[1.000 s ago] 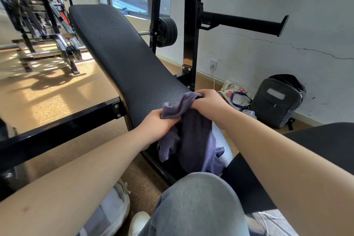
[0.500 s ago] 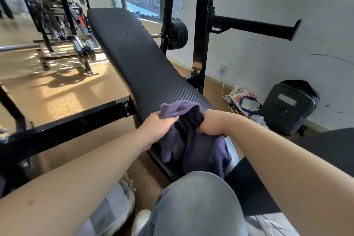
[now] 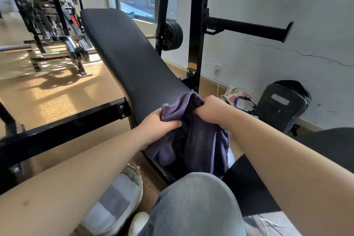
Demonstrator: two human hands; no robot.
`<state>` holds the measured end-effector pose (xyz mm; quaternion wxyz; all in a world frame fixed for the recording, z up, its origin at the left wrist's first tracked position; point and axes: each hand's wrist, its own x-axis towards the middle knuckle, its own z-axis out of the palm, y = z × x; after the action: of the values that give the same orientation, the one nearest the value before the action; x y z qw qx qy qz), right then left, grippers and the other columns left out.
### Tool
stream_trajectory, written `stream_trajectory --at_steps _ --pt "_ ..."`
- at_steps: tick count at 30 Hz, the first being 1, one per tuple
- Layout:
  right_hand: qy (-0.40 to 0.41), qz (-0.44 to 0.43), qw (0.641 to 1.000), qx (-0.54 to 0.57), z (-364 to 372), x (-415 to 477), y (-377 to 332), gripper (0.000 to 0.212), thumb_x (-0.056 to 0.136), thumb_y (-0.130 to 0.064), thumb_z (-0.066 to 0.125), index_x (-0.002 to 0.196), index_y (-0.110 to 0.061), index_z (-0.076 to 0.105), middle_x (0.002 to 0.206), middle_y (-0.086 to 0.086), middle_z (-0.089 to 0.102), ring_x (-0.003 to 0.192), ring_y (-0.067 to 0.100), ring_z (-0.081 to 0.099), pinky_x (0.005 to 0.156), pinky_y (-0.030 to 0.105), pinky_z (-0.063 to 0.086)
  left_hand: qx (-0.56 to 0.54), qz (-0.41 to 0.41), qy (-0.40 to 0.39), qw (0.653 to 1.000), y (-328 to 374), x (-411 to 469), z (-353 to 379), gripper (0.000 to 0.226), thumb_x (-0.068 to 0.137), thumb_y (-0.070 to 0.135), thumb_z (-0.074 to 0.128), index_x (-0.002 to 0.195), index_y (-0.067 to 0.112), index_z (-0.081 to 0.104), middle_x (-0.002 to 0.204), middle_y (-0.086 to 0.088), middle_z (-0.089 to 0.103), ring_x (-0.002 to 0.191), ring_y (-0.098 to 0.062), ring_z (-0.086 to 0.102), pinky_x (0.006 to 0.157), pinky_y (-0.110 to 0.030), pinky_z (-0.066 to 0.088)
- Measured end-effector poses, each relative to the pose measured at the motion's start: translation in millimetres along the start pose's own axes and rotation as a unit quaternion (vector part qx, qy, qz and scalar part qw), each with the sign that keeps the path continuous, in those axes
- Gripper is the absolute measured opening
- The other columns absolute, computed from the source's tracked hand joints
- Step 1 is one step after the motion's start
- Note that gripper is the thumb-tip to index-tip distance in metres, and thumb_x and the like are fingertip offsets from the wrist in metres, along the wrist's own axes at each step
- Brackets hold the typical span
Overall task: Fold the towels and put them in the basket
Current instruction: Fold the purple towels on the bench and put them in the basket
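While both hands bunch the purple towel at the near end of the surface, no fold is made yet.
The left hand and right hand each have fingers clamped on its crumpled top edge. The soft plush cloth hangs limp against ribbed black padding. Best to find two corners and draw them apart till it hangs flat. The basket is, I think, out of view.

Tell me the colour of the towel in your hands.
Plain dusky purple; the towel shows best in the head view.
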<state>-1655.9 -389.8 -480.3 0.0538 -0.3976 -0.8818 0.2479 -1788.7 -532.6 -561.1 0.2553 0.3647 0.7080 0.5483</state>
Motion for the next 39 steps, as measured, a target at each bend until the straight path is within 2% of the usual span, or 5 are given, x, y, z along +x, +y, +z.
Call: stream_trajectory --at_steps 6,13,19,28,39 --pt "0.043 -0.08 0.992 0.088 -18 -1 -14 0.017 0.085 -0.022 0.063 0.083 -0.007 0.07 0.067 0.001 0.061 0.062 0.016 0.052 0.054 0.025 0.041 -0.071 0.022 -0.126 0.989 10 7 18 0.06 0.067 0.034 0.09 0.119 0.021 0.063 0.11 -0.002 0.076 0.109 -0.018 0.071 0.096 -0.041 0.055" --pt "-0.021 -0.076 0.984 0.161 -22 -6 -7 0.022 0.076 -0.024 0.076 0.098 -0.024 0.073 0.091 -0.001 0.073 0.079 0.012 0.065 0.063 0.024 0.052 -0.074 0.005 -0.049 0.996 15 12 32 0.017 0.077 0.025 0.085 0.09 0.024 0.074 0.08 0.007 0.078 0.074 -0.001 0.073 0.059 -0.01 0.05" --pt "-0.215 -0.023 0.976 0.01 -23 -7 11 0.031 0.081 -0.028 0.08 0.108 -0.023 0.066 0.105 -0.002 0.07 0.093 0.016 0.067 0.072 0.031 0.052 -0.169 -0.035 0.067 0.983 12 16 18 0.029 0.073 0.039 0.081 0.096 0.023 0.074 0.078 0.001 0.078 0.075 -0.011 0.076 0.061 -0.022 0.054" --pt "0.034 -0.03 0.963 0.265 -11 16 1 0.015 0.093 -0.016 0.052 0.096 -0.025 0.064 0.09 0.005 0.069 0.079 0.02 0.062 0.068 0.033 0.056 -0.141 -0.028 0.118 0.983 13 14 -13 0.029 0.081 0.024 0.083 0.106 0.023 0.069 0.094 -0.004 0.078 0.091 -0.021 0.075 0.088 -0.041 0.059" --pt "0.122 -0.045 0.991 0.024 -18 33 14 0.038 0.088 -0.022 0.058 0.126 -0.024 0.061 0.115 -0.001 0.065 0.099 0.021 0.058 0.078 0.024 0.04 0.005 0.016 0.114 0.993 20 20 -33 0.02 0.086 0.029 0.076 0.105 0.024 0.07 0.097 0.004 0.075 0.095 -0.012 0.071 0.081 -0.03 0.057"
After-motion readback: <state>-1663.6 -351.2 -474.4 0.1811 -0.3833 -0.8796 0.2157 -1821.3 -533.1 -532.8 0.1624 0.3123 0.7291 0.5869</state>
